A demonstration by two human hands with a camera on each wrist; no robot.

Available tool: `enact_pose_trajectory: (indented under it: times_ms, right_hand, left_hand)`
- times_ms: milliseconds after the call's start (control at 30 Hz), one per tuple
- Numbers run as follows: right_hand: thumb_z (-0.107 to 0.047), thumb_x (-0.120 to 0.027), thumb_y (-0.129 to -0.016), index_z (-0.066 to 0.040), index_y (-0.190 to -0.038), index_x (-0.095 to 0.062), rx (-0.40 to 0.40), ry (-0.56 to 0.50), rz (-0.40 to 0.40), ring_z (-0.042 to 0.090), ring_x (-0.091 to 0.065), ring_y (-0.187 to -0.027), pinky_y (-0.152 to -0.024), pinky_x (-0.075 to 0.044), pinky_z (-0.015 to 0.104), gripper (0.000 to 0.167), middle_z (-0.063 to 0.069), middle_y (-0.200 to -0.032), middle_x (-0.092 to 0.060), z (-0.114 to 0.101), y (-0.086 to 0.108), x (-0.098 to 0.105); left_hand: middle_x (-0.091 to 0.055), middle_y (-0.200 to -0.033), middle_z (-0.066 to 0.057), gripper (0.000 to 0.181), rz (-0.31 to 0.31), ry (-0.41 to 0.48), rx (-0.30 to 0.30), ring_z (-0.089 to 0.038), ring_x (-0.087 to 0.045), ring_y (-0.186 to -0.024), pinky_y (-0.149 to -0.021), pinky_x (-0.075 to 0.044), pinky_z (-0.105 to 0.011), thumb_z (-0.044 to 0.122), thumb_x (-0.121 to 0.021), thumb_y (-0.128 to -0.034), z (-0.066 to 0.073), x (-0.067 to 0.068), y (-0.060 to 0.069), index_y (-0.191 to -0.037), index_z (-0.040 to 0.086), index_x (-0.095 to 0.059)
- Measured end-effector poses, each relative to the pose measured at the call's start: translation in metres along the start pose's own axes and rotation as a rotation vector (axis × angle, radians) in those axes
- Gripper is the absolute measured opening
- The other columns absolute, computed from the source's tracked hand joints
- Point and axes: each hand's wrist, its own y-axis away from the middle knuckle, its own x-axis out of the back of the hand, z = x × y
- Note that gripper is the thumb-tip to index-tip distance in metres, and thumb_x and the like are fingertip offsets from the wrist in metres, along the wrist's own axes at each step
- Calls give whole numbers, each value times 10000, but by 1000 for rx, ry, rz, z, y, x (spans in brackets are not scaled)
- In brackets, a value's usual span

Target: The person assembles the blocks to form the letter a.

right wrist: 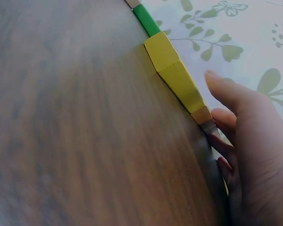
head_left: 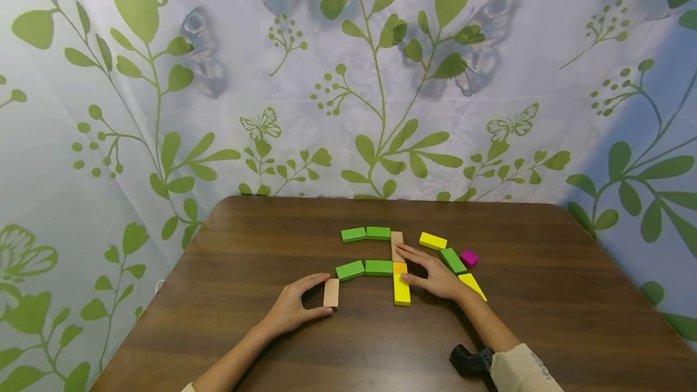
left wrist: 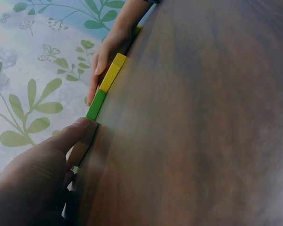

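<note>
My left hand (head_left: 291, 307) pinches a plain wooden block (head_left: 331, 296) lengthwise, fingers at its far end and thumb at its near end. Right of that block, two green blocks (head_left: 378, 268) lie end to end. They reach an upright column made of another plain wooden block (head_left: 397, 241), a small orange block (head_left: 400, 268) and a yellow block (head_left: 402, 294). My right hand (head_left: 438, 277) lies beside this column, its fingers extended onto the far wooden block. In the right wrist view its thumb (right wrist: 226, 89) stands apart from the yellow block (right wrist: 177, 77).
Two more green blocks (head_left: 366, 234) form a row farther back. To the right lie a yellow block (head_left: 433, 241), a green block (head_left: 452, 261), a magenta block (head_left: 469, 258) and a yellow wedge (head_left: 472, 286). A patterned cloth (head_left: 381, 77) hangs behind the brown table (head_left: 261, 228).
</note>
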Motion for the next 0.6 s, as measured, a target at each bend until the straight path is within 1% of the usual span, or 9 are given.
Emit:
enact_pose_trajectory:
  times_ms: [133, 267, 433, 600]
  right_hand:
    - [-277, -572, -923, -84, -1399, -410, 3, -73, 22, 308, -321, -1309, -987, -302, 576, 539, 95, -1458, -332, 1, -3, 1]
    - [-255, -536, -946, -99, -1383, -441, -27, -100, 41, 277, -338, -1305, -1001, -308, 537, 474, 74, -1448, -356, 2, -5, 2]
    - [-267, -551, -937, -127, -1370, -467, -60, -106, 47, 259, -352, -1298, -1003, -319, 515, 463, 38, -1436, -378, 4, -7, 3]
    - [-285, -557, -932, -134, -1368, -472, -73, -104, 39, 256, -353, -1297, -1005, -320, 509, 469, 33, -1433, -383, 3, -9, 5]
  left_hand:
    - [-541, -1282, 5, 641, -11, -10, 11, -207, -501, -1178, -933, -425, -445, 411, -731, -763, -1, 2, -2, -1292, 102, -544]
    - [-543, -1281, -11, 643, -22, -5, 26, -210, -497, -1182, -938, -420, -449, 413, -733, -762, 2, 4, -4, -1293, 101, -545]
    - [-545, -1279, -39, 638, -36, -4, 34, -221, -498, -1179, -941, -416, -456, 393, -738, -764, 4, 7, -6, -1290, 88, -545]
    - [-541, -1282, -26, 626, -42, -6, 38, -216, -497, -1181, -943, -415, -448, 390, -735, -770, 3, 9, -8, -1287, 93, -547]
